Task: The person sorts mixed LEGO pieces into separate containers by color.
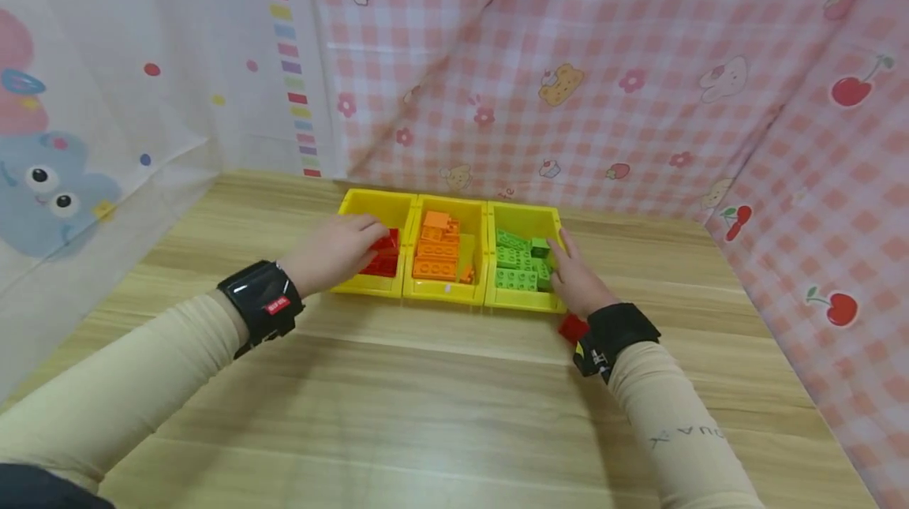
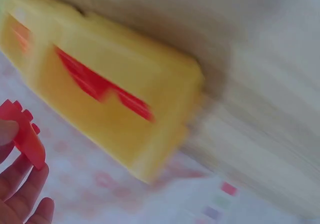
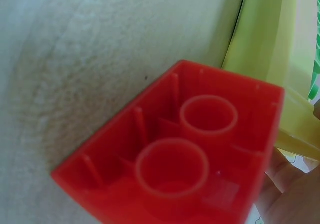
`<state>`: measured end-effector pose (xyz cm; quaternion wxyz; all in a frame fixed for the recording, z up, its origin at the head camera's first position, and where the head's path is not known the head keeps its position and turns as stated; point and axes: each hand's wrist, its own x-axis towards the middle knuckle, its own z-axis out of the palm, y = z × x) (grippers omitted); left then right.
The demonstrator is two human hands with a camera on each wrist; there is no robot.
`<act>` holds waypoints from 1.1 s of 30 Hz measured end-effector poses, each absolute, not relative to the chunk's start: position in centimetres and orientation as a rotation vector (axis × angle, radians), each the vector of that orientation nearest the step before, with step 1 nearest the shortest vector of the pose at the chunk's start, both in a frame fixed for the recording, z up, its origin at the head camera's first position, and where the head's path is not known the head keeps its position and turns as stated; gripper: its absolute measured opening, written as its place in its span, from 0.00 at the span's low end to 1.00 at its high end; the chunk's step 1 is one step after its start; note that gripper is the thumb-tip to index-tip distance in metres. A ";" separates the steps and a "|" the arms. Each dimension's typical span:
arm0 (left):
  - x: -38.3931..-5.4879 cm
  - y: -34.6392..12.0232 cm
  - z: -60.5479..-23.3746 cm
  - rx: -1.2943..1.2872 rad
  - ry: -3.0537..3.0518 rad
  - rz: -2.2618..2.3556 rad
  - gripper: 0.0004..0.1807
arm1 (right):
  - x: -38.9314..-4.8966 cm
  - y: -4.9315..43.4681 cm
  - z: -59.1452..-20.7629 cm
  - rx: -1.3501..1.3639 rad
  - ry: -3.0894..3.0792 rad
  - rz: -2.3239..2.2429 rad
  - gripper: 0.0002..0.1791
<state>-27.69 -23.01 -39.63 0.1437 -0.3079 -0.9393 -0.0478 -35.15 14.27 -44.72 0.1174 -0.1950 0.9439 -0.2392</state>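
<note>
Over the left compartment of the yellow three-part bin (image 1: 447, 292), my left hand (image 1: 334, 251) pinches a red toy brick (image 2: 25, 134) between thumb and fingers. Below it, other red bricks (image 1: 383, 264) lie in that compartment. My right hand (image 1: 581, 278) grips the side wall of the right compartment, fingers on both sides of the rim. Green bricks (image 1: 517, 260) lie in that compartment, and orange bricks (image 1: 435, 247) fill part of the middle one. Beside my right wrist another red brick (image 3: 200, 134) rests on the table, its hollow underside showing in the right wrist view.
The wooden table (image 1: 426, 414) runs up to a pink checked cloth (image 1: 525, 99) behind the bin. A white printed sheet (image 1: 142, 43) hangs at the left, and more checked cloth borders the right side.
</note>
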 end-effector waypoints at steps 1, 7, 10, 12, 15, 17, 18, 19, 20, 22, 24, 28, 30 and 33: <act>-28.7 -23.3 -39.8 -0.845 -2.732 -0.123 0.14 | -35.2 14.3 -44.7 -0.572 2.763 -0.701 0.33; -33.1 -24.3 -41.3 -0.633 -2.906 0.033 0.12 | -35.2 14.3 -44.8 -0.582 2.774 -0.714 0.32; -34.3 -24.4 -41.9 -0.585 -2.962 0.108 0.13 | -35.1 14.2 -44.8 -0.580 2.779 -0.712 0.32; -34.8 -24.3 -42.2 -0.563 -2.984 0.152 0.14 | -35.1 14.3 -44.8 -0.582 2.782 -0.714 0.32; -35.6 -24.2 -42.7 -0.531 -2.989 0.210 0.13 | -35.1 14.5 -44.8 -0.589 2.781 -0.722 0.32; -35.9 -24.1 -43.0 -0.513 -2.985 0.240 0.12 | -35.1 14.6 -44.9 -0.577 2.780 -0.730 0.32; -36.0 -24.0 -43.2 -0.507 -2.980 0.248 0.12 | -35.1 14.7 -44.9 -0.568 2.779 -0.731 0.32; -36.0 -24.1 -43.4 -0.503 -2.972 0.251 0.11 | -35.1 14.6 -44.9 -0.567 2.779 -0.730 0.32; -36.0 -24.2 -43.5 -0.499 -2.966 0.254 0.11 | -35.1 14.6 -44.8 -0.564 2.780 -0.732 0.32; -35.9 -24.4 -43.8 -0.493 -2.957 0.254 0.10 | -35.1 14.5 -44.8 -0.554 2.787 -0.728 0.32; -35.7 -24.6 -44.0 -0.489 -2.954 0.260 0.09 | -35.1 14.4 -44.8 -0.561 2.794 -0.727 0.32; -35.4 -24.6 -44.2 -0.474 -2.965 0.284 0.09 | -35.1 14.3 -44.9 -0.565 2.807 -0.725 0.32; -35.4 -24.4 -44.2 -0.477 -2.968 0.303 0.10 | -35.1 14.4 -44.9 -0.558 2.809 -0.725 0.32; -35.4 -24.2 -44.1 -0.481 -2.987 0.327 0.10 | -35.1 14.5 -44.9 -0.543 2.812 -0.716 0.32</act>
